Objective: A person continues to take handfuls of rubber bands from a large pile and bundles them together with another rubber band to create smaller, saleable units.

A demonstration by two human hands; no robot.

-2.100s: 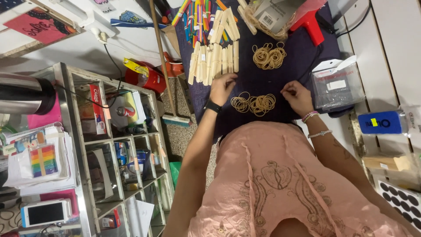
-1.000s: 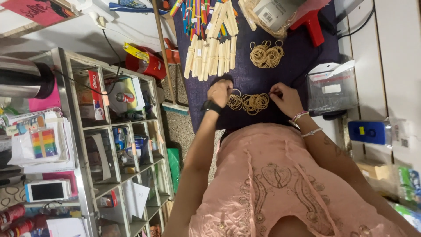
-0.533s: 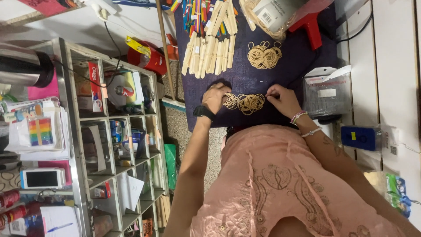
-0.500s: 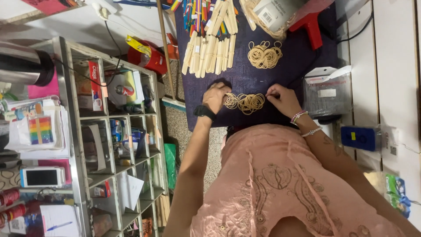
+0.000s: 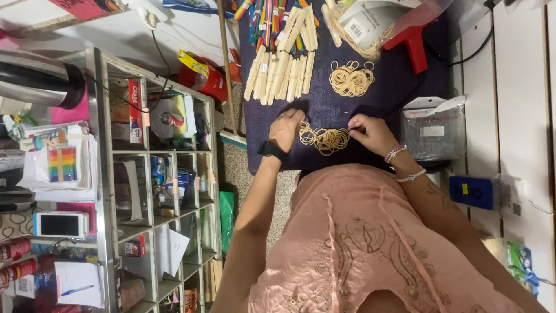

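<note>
A loose pile of tan rubber bands (image 5: 328,139) lies on a dark purple cloth (image 5: 388,98) in front of me. My left hand (image 5: 287,127), with a black watch on the wrist, rests with fingers spread at the pile's left edge. My right hand (image 5: 370,132), with beaded bracelets on the wrist, is curled at the pile's right edge and pinches a band. A second pile of rubber bands (image 5: 351,79) lies farther away. Bundles of plain wooden sticks (image 5: 281,72) lie to its left, with coloured sticks (image 5: 277,14) beyond them.
A clear bag of bands (image 5: 370,20) and a red object (image 5: 414,43) sit at the far edge. A clear plastic box (image 5: 434,133) and a blue box (image 5: 472,191) stand at the right. A metal shelf (image 5: 156,174) crammed with goods stands at the left.
Both hands have drawn in to the near pile of rubber bands, one on each side of it. The view has shifted slightly. The other piles and sticks have not moved.
</note>
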